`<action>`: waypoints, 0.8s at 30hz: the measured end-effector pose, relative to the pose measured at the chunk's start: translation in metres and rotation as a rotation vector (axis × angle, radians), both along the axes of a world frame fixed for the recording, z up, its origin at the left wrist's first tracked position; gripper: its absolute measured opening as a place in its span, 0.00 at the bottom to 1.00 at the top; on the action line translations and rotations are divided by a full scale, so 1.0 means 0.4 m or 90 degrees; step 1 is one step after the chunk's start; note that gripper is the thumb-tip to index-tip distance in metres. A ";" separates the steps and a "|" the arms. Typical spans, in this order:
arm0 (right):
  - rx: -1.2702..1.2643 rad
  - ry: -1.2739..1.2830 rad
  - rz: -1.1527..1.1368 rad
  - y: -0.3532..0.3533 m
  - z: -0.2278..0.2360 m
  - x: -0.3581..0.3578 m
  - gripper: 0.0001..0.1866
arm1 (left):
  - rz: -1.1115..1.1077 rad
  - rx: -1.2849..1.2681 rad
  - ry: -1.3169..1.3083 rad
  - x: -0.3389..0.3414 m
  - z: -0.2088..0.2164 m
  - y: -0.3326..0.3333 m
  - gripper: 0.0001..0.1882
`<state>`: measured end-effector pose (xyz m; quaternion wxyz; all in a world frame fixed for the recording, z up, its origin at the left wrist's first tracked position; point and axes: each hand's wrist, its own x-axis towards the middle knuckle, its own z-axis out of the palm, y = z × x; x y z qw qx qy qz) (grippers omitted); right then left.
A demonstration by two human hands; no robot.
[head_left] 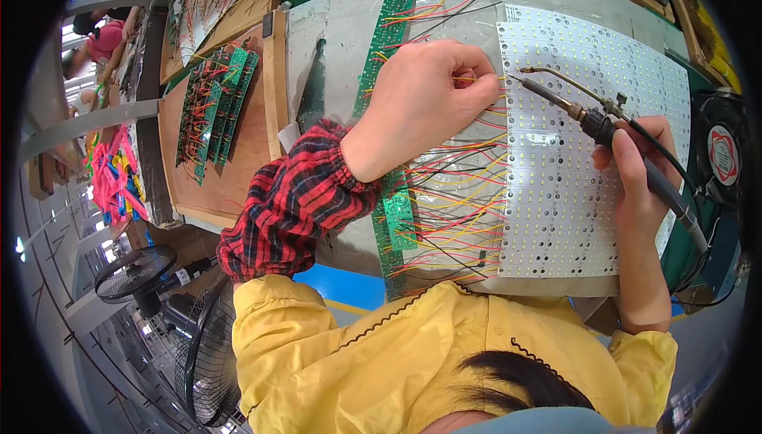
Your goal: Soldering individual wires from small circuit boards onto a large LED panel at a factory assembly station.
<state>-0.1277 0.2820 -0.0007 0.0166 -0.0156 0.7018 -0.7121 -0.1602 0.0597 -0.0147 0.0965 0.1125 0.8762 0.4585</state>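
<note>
My left hand, its forearm in a red and black plaid sleeve, pinches a thin wire at the left edge of a white LED panel. In my right hand is a soldering iron with a thin curved metal tube alongside it. The iron's tip points left, close to the left fingertips at the panel's edge. Whether it touches the wire I cannot tell. Rows of red, yellow and black wires run from a long green circuit board strip to the panel.
Left of the work surface, a wooden tray holds wired green circuit boards. A round black fan stands at the right, beside the iron's cable. Larger fans stand lower left. Other people are at the far left.
</note>
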 end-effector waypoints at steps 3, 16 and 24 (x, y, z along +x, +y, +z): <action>-0.001 0.018 0.008 -0.002 -0.003 0.002 0.05 | 0.006 0.007 -0.010 0.000 0.000 0.002 0.06; 0.000 0.019 -0.025 0.008 0.002 0.004 0.06 | 0.017 0.010 -0.019 0.004 0.000 0.007 0.06; -0.015 0.052 -0.079 0.034 0.005 -0.003 0.06 | 0.016 -0.053 0.051 0.011 0.019 0.003 0.07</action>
